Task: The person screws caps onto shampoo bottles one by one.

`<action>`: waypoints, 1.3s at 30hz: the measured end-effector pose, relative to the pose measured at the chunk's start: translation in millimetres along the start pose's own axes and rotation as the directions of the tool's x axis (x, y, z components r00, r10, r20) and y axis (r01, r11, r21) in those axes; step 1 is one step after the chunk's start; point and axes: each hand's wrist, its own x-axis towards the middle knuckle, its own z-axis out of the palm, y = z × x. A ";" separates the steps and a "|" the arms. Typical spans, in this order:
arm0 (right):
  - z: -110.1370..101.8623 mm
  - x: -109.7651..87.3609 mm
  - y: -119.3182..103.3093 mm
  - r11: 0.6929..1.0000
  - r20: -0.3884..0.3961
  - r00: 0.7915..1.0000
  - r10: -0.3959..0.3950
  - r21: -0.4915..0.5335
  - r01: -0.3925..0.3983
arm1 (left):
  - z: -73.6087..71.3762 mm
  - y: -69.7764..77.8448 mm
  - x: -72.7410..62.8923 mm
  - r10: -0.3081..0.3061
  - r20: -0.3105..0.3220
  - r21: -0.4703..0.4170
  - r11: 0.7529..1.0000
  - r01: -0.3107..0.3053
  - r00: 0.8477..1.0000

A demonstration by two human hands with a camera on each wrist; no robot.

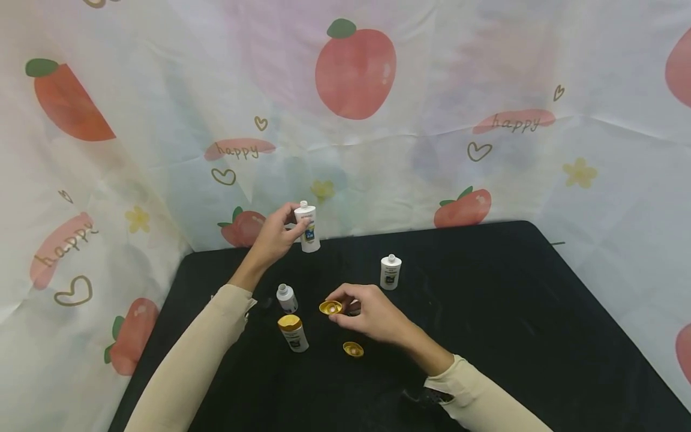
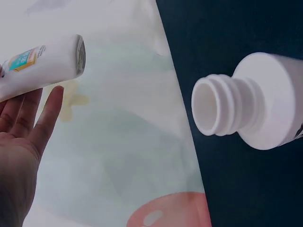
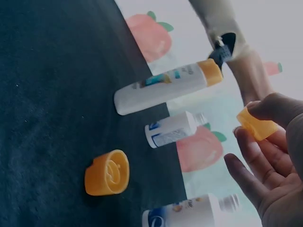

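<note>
My left hand grips an uncapped white bottle upright above the table's back edge; its open neck points up in the head view. The left wrist view shows the base end of that bottle, with fingers beneath it. Over the middle of the table, my right hand pinches a yellow cap between thumb and fingers, hollow side facing the head camera. Below that hand, a second yellow cap lies on the table, its inside showing.
On the black table stand a yellow-capped white bottle, a smaller uncapped bottle just behind it, and another uncapped bottle behind the right hand. A fruit-printed curtain hangs along the back and sides.
</note>
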 end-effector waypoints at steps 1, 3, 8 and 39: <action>-1.4 -0.2 0.3 1.000 -0.001 1.000 0.005 0.001 -0.005 | -0.2 0.8 -1.6 -0.005 -0.006 -0.005 1.000 0.005 1.000; -4.9 -0.8 0.0 1.000 -0.006 1.000 0.008 0.003 -0.008 | -0.1 2.8 -4.9 -0.005 -0.017 -0.013 1.000 0.004 1.000; -12.7 -2.5 -0.4 1.000 -0.020 1.000 0.022 -0.002 -0.022 | 2.2 7.8 -11.4 0.028 -0.031 -0.026 0.999 -0.028 0.999; -48.2 -12.8 -10.8 0.994 -0.137 0.991 0.001 0.110 0.014 | 16.8 57.6 -68.6 -0.004 -0.060 -0.192 0.981 -0.008 0.998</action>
